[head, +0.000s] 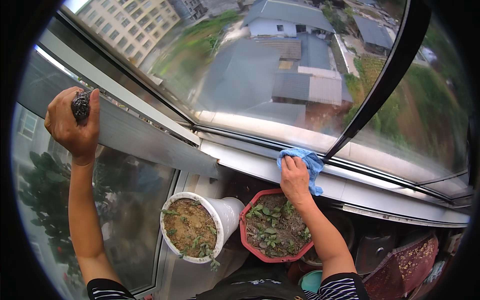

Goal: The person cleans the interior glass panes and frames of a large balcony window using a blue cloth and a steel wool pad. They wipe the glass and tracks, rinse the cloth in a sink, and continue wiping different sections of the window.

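My left hand [69,129] is raised at the far left, its fingers and thumb around a dark, shiny scouring pad [80,105] that looks like steel wool. It is held by the grey metal rail [131,138] of the window side. Near the middle, my right hand [294,178] presses a crumpled blue cloth [313,161] onto the lower window track. A corner of the cloth hangs over the white sill [247,163]. Behind the cloth stands the large glass pane [240,90], hazy in places, with a dark upright frame bar [378,82] just to the right.
Below the sill stand a tall white planter [228,213] and a red octagonal pot [243,236], both holding soil and small plants. At lower right are a maroon cloth [408,262] strewn with yellowish bits and a teal bowl [311,279]. Buildings and fields lie far below outside.
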`<action>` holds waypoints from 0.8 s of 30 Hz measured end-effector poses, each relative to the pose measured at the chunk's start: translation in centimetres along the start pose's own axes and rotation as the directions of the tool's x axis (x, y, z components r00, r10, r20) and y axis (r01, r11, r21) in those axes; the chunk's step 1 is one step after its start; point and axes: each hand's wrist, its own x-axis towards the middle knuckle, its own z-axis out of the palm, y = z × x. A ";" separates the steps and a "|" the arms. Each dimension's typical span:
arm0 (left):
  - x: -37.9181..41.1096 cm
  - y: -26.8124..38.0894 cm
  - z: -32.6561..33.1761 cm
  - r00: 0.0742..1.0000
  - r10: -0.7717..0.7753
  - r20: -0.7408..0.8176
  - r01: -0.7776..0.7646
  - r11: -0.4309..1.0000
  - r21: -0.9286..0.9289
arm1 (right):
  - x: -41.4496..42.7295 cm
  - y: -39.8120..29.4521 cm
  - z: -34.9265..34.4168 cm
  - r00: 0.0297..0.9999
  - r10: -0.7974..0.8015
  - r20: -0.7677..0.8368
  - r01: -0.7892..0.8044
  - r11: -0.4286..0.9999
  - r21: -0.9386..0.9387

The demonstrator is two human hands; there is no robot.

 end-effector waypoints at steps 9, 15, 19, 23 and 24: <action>-0.1 -1.0 -0.6 0.995 0.070 0.067 -0.067 0.997 -0.040 | 11.1 -13.3 14.0 0.931 -0.307 0.197 0.273 0.945 0.183; 0.3 -0.6 -0.2 0.992 0.076 0.099 -0.071 0.996 -0.056 | 19.0 -16.6 20.3 0.904 -0.058 0.423 -0.337 0.512 0.790; -0.4 -0.9 -0.1 0.992 0.055 0.118 -0.044 0.994 -0.095 | 21.7 -17.7 21.7 0.772 -0.260 0.579 -0.257 0.706 0.660; -1.1 -1.1 -0.3 0.991 -0.057 0.125 0.069 0.993 -0.097 | 23.4 -18.7 19.8 0.684 -0.325 0.653 -0.117 0.835 0.538; -1.2 -1.2 -0.2 0.990 -0.068 0.128 0.083 0.990 -0.118 | 24.2 -19.1 20.3 0.656 -0.296 0.694 -0.117 0.869 0.481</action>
